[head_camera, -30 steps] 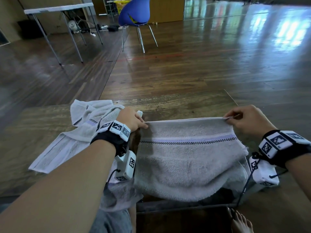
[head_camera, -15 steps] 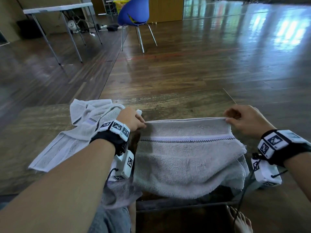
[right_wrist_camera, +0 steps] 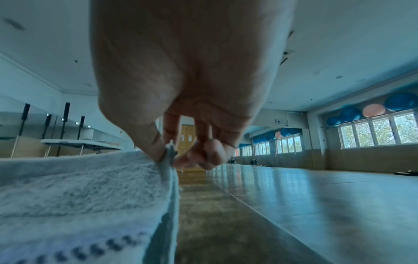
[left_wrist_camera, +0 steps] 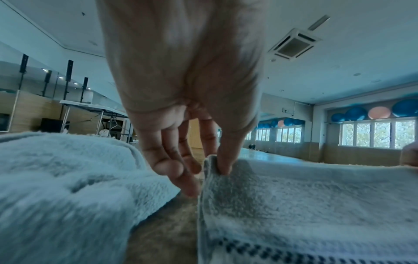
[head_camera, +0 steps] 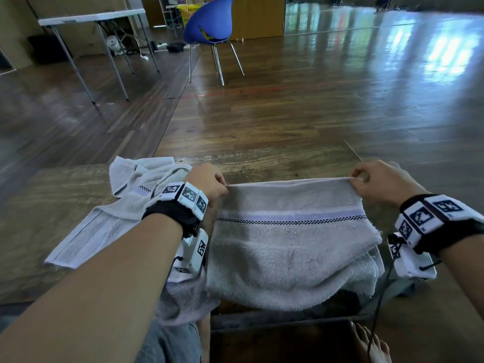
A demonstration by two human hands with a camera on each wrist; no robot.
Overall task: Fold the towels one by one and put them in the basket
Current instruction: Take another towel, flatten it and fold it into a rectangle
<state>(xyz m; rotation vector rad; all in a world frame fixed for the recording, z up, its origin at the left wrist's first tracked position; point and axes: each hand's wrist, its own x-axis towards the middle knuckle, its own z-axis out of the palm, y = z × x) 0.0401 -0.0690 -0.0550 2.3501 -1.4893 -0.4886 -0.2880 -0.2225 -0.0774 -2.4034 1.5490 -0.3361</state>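
Observation:
A grey towel point(head_camera: 288, 247) with a lilac band and a checked stripe lies across the near edge of the wooden table point(head_camera: 262, 163), its lower part hanging over the edge. My left hand point(head_camera: 209, 183) pinches its far left corner, and the left wrist view shows the thumb on the towel point(left_wrist_camera: 294, 196) with my left hand point(left_wrist_camera: 217, 167) above it. My right hand point(head_camera: 366, 179) pinches the far right corner; in the right wrist view my right hand point(right_wrist_camera: 169, 155) holds the towel point(right_wrist_camera: 79, 187) between thumb and finger. No basket shows near the table.
A second grey towel point(head_camera: 117, 205) lies crumpled on the table to the left of my left wrist. Beyond the table are the wooden floor, a blue chair point(head_camera: 209, 24), a white folding table point(head_camera: 91, 18) and a yellow basket point(head_camera: 188, 11) far at the back.
Both hands have kept their pinch on the towel's far corners. The right hand has drawn slightly inward, and the far edge stays taut at about the same place.

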